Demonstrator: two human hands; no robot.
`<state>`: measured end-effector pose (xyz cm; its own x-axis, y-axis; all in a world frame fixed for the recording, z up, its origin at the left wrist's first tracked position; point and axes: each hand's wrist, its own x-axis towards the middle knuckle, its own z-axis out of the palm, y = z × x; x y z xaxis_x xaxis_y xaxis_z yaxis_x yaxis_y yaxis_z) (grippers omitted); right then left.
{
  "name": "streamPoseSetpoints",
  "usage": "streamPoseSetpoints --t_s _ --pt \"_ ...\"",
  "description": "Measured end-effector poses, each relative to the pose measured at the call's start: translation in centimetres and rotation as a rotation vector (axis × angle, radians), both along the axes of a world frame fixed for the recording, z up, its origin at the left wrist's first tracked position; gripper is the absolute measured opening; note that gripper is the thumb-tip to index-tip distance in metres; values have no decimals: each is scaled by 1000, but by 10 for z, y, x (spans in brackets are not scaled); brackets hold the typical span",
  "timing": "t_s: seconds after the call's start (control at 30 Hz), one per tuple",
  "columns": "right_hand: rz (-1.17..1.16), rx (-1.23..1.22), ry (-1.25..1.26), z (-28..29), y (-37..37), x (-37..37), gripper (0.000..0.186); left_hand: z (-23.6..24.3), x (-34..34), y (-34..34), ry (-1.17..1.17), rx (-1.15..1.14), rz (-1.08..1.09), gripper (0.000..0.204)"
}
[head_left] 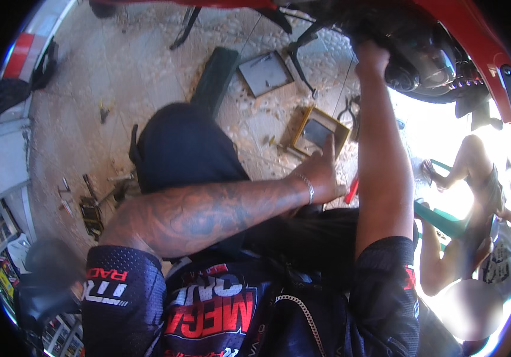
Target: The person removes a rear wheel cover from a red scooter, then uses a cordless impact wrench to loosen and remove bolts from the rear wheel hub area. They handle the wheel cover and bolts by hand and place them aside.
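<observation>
My left hand (321, 177) is above the floor, with its index finger and thumb stretched out and nothing visible in it. The index fingertip overlaps the near edge of an open yellow-rimmed box (298, 135) that holds a flat grey piece (316, 132). Whether the finger touches the box I cannot tell. My right arm reaches far forward, and my right hand (373, 58) is up against the dark underside of a red motorcycle (422, 50). Its fingers are hidden among the dark parts there. A red-handled tool (352, 189) lies beside my left hand.
A shallow tray (265, 73) with a thin tool and a long dark green block (215, 80) lie on the tiled floor. Pliers (348, 112) lie by the box. Loose tools (92, 208) are scattered at the left. Another person (469, 238) sits at the right.
</observation>
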<state>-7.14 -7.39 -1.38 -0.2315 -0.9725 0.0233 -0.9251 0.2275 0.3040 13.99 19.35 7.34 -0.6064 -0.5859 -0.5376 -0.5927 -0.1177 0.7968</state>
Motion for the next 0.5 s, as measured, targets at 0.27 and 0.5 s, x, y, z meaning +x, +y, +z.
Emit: streamPoseSetpoints --t_s 0.27,0.5 --pt "-90 -24 111 63 12 13 48 15 11 6 19 -14 53 120" --pt "50 -821 -856 1 -14 1 43 29 25 0 50 49 48 116"
